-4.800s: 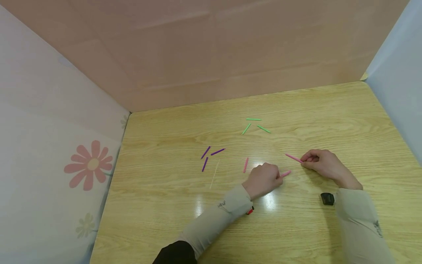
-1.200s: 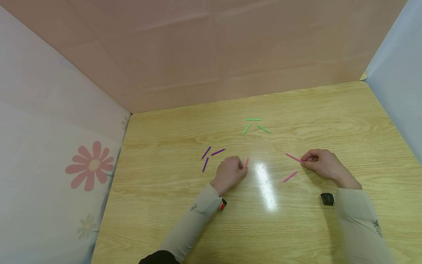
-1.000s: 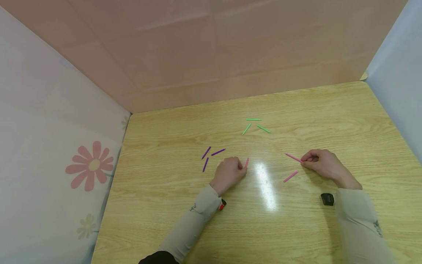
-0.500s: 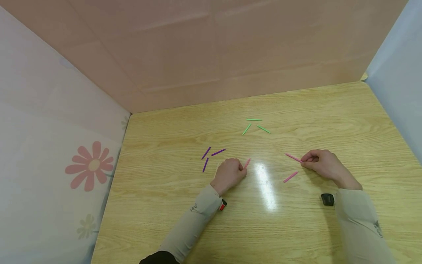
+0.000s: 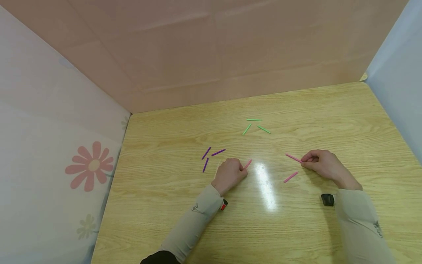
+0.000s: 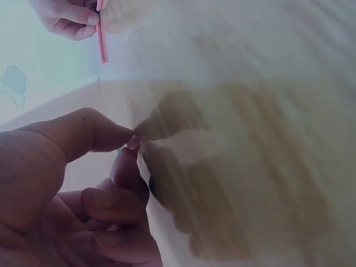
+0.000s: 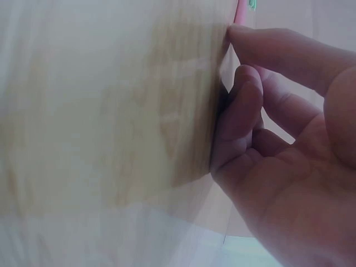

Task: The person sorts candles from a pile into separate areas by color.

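My left hand (image 5: 229, 176) pinches the lower end of a short pink stick (image 5: 248, 163) between thumb and index finger, low over the table. In the left wrist view only a small pink tip (image 6: 133, 143) shows between those fingers. Farther right, my right hand (image 5: 323, 165) holds the near end of a second pink stick (image 5: 292, 157) between thumb and fingers; that stick slants up to the left. Part of it shows at the top of the right wrist view as a pink stick (image 7: 240, 11). A third pink stick (image 5: 291, 176) lies loose between the hands.
Three purple sticks (image 5: 218, 152) lie just beyond my left hand. Farther back are three green sticks (image 5: 254, 120). A thin pale line (image 5: 217, 168) is partly covered by the left hand. Walls border the wooden table (image 5: 158, 205) at the back and sides.
My left hand let go of the now loose pink stick, which sits farther right, and moved left to another. In the last second that stick's upper end swung right. The right hand stayed put.
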`<state>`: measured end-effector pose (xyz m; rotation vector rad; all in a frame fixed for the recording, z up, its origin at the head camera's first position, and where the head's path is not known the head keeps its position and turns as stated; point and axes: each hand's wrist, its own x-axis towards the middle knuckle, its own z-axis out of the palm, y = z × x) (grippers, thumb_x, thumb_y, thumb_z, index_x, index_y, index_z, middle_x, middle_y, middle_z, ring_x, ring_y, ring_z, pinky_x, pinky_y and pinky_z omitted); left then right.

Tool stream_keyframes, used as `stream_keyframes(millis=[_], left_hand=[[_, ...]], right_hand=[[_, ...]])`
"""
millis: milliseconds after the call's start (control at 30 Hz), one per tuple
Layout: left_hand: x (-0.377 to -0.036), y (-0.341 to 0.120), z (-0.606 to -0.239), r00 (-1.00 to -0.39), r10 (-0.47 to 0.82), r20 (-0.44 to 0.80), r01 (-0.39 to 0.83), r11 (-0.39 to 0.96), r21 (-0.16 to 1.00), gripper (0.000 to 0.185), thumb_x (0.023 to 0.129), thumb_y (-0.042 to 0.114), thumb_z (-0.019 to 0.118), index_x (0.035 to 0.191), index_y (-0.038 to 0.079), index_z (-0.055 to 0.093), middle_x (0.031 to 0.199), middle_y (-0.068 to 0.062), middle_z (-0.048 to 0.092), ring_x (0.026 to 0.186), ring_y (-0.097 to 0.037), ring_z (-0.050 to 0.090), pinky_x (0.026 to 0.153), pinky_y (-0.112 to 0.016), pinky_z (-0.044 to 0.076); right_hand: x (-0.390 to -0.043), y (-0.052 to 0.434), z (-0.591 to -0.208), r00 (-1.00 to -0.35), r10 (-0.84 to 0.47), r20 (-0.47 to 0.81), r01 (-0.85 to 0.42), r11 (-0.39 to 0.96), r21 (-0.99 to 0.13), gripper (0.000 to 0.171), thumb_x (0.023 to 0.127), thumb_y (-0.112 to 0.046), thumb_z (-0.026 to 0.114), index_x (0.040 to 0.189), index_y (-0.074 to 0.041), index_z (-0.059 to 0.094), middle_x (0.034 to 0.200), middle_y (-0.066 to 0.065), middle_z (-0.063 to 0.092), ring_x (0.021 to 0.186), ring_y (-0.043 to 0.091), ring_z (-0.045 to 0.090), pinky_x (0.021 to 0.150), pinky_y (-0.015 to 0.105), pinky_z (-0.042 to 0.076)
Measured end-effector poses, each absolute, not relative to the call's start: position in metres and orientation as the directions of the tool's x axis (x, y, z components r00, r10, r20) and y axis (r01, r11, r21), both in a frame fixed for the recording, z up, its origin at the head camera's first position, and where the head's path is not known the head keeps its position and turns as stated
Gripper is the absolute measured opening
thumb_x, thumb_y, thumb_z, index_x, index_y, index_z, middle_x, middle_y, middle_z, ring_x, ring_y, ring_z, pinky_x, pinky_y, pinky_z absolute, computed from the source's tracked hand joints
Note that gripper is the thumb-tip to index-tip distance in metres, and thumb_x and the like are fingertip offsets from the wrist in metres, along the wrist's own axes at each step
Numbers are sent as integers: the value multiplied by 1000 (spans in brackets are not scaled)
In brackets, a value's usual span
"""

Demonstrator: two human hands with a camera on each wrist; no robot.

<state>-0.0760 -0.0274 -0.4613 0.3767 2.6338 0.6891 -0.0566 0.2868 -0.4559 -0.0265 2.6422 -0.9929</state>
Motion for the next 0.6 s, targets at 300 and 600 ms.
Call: stream_keyframes(millis=[300, 600], left_hand=[[-75, -26, -462, -886, 373, -274, 217, 858, 465, 41, 84, 19, 62, 46, 18, 47, 51, 8, 32, 44, -6, 30, 41, -20, 24], [-78, -24, -464, -870, 418, -261, 276, 853, 443, 41, 79, 15, 61, 45, 19, 38, 51, 8, 26, 44, -5, 26, 41, -19, 21]], right_hand=[[-57, 287, -456, -951, -128, -282, 86, 767, -636, 20, 90, -23, 67, 95, -3, 69, 84, 4, 64, 70, 4, 49, 64, 22, 39], [-57, 287, -457, -953, -129, -275, 80, 767, -637, 20, 90, -22, 67, 95, -3, 69, 84, 4, 64, 70, 3, 49, 64, 22, 39]])
